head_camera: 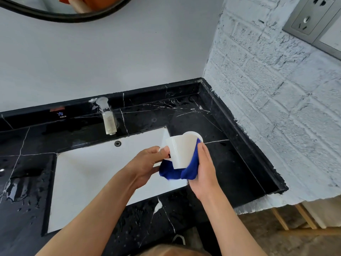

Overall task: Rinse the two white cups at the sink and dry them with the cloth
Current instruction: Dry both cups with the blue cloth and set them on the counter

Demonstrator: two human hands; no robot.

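A white cup being wiped with a blue cloth over the right end of the sink.

Nearest me, two bare forearms reach out over the wet black marble counter (pixel 230 163). The left hand (pixel 147 161) pinches the handle of the white cup (pixel 181 151), holding it tilted, mouth up and away. The right hand (pixel 204 172) grips the blue cloth (pixel 190 171), bunched against the cup's lower side and base, fingers wrapped around the cloth. All of this hangs above the right edge of the white sink (pixel 88 174). Just behind the cup, a second white cup (pixel 193 135) peeks out on the counter, mostly hidden. Farther back stands the faucet (pixel 108 117), a "COLD" label (pixel 61 114) to its left, then the grey wall, with a white brick wall (pixel 276 108) on the right carrying a socket (pixel 310 17).
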